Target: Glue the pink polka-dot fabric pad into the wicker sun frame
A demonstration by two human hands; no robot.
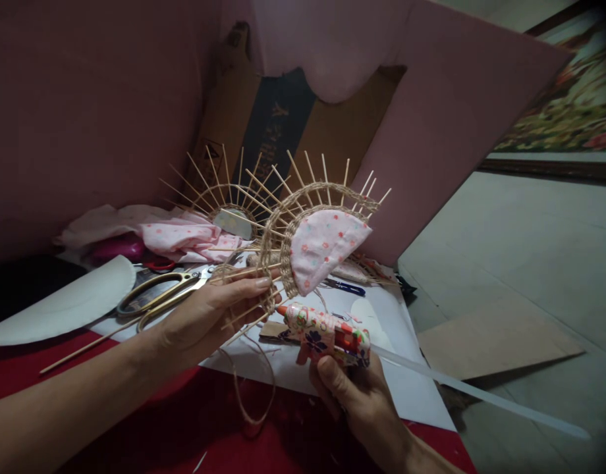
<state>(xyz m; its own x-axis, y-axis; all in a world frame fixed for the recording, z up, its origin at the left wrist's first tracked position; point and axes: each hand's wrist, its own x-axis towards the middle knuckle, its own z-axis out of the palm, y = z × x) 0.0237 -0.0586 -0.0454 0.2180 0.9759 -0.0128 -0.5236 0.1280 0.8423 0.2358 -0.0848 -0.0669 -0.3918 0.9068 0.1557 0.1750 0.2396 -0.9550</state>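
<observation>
My left hand (234,296) is closed on the lower sticks of a half-round craft piece (327,247). That piece has a pink flowered fabric centre, woven jute twine around its curve and thin wooden sticks fanning outward. My right hand (352,388) grips a glue gun (327,329) wrapped in flowered covering, a long clear glue stick (481,392) trailing from its back. The nozzle is at the twine near my left fingers; whether it touches, I cannot tell. Loose twine (253,415) hangs in a loop below.
Gold-handled scissors (157,296), a white paper plate (76,303) and flowered fabric (184,234) lie at the left. Behind stands another stick-and-twine piece (234,220) with a round mirror-like centre. Dark blue snips (345,287) rest on white paper (421,388); cardboard (332,145) leans behind.
</observation>
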